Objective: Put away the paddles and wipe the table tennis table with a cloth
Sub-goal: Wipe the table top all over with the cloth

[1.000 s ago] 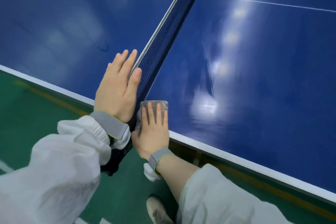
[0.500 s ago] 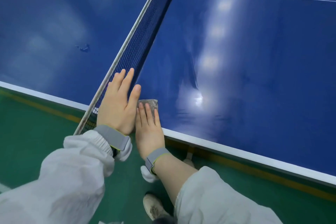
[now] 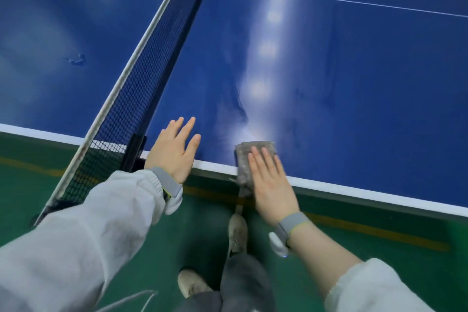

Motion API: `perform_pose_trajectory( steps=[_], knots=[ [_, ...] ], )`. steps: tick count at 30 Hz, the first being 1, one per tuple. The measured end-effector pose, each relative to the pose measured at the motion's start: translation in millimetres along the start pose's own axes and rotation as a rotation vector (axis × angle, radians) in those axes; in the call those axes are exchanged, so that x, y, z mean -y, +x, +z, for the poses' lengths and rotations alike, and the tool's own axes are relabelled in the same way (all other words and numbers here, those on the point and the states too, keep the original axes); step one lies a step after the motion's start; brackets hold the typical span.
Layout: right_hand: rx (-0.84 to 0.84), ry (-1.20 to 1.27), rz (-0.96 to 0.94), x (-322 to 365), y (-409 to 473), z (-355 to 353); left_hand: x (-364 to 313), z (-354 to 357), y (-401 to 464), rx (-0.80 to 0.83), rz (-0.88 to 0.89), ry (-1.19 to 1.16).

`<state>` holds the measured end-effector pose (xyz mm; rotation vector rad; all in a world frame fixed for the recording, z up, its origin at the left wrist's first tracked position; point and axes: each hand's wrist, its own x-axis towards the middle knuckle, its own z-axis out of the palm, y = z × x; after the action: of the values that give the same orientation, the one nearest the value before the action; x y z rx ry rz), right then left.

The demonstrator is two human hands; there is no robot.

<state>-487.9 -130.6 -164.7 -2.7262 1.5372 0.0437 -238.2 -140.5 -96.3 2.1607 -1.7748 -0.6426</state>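
The blue table tennis table [image 3: 354, 83] fills the upper view, its white near edge running from left to lower right. A folded grey cloth [image 3: 249, 157] lies on that edge and hangs partly over it. My right hand [image 3: 271, 185] presses flat on the cloth with straight fingers. My left hand [image 3: 174, 152] rests flat on the table edge, just right of the net post, fingers spread. No paddles are in view.
The dark net [image 3: 141, 88] with a white top band runs from the top centre down to a black post [image 3: 135, 149] at the near edge. Green floor with a yellow line [image 3: 379, 230] lies below. My shoes [image 3: 236, 233] stand by the table.
My right hand has slid the cloth rightward along the near edge, away from the net. My left hand came off the net and now lies on the table edge to the right of it.
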Motion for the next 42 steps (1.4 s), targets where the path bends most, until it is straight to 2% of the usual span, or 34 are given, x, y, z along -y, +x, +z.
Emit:
perform_pose_trajectory(
  steps=[5, 8, 14, 18, 25, 35, 42],
  knots=[
    [0.015, -0.075, 0.083, -61, -45, 0, 6, 28, -7, 0.077, 0.011, 0.168],
    [0.056, -0.051, 0.098, -62, -43, -5, -3, 45, -16, 0.075, 0.02, 0.256],
    [0.04, -0.054, 0.175, -47, -43, 5, -28, 85, -28, 0.065, -0.085, 0.377],
    [0.046, -0.035, 0.212, -27, -28, 3, -29, 90, -28, 0.034, -0.103, 0.395],
    [0.08, 0.007, 0.166, 10, -4, -1, -26, 94, -29, -0.002, -0.09, 0.375],
    [0.048, 0.033, 0.088, -13, -12, -1, -63, 106, -28, -0.023, -0.186, 0.325],
    [0.043, 0.01, 0.078, -96, -61, 1, -115, 132, -37, 0.031, -0.133, 0.352]
  ],
)
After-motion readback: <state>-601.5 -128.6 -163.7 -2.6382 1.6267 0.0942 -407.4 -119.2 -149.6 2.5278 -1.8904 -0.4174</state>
